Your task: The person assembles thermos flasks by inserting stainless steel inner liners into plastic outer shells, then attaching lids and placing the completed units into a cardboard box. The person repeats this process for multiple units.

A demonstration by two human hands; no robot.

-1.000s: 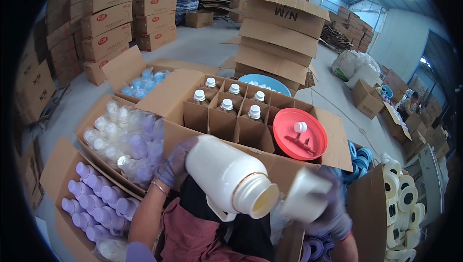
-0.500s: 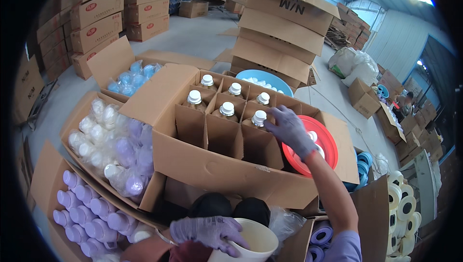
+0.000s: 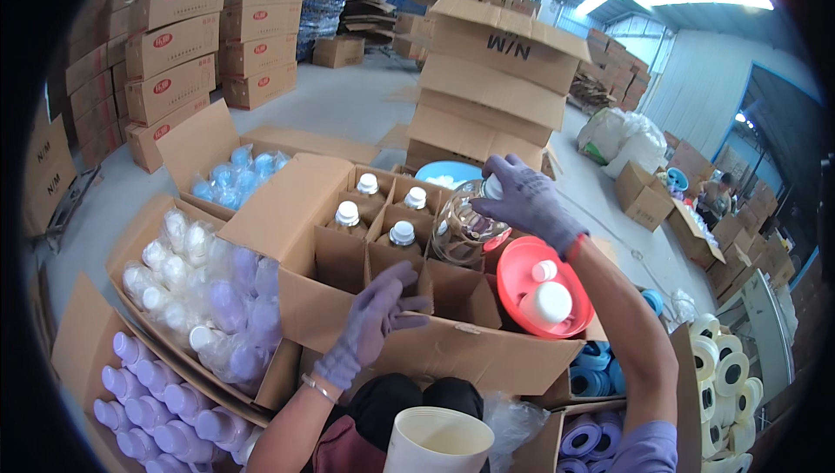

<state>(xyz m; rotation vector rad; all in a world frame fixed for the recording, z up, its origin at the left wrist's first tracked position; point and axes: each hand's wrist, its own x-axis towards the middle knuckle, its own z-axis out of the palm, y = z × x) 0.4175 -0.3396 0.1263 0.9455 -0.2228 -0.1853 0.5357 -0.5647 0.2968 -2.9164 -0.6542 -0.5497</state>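
Gripped near its white cap, a clear bottle (image 3: 457, 228) hangs from my right hand (image 3: 532, 201), tilted above the right part of a divided carton (image 3: 435, 347). My left hand (image 3: 376, 318), in a grey-purple glove like the right, reaches over the carton's near edge with fingers apart and nothing in them. Several white-capped bottles (image 3: 349, 222) stand in the left and back compartments. Some front compartments show no bottle. Beside the lifted bottle, a red basin (image 3: 517, 280) holds white lids. A cream tub (image 3: 439, 449) stands by my lap.
At the left are a box of bagged white and purple bottles (image 3: 228, 286) and a box of purple bottles (image 3: 178, 412). Blue bagged items (image 3: 239, 173) lie behind. Tall open cartons (image 3: 491, 99) stand ahead. Cream rings (image 3: 731, 373) lie at the right; a person (image 3: 718, 196) sits far right.
My right hand has raised a bottle from the carton. My left hand has let go of the cream tub and moved up to the carton. The red basin now looks tilted.
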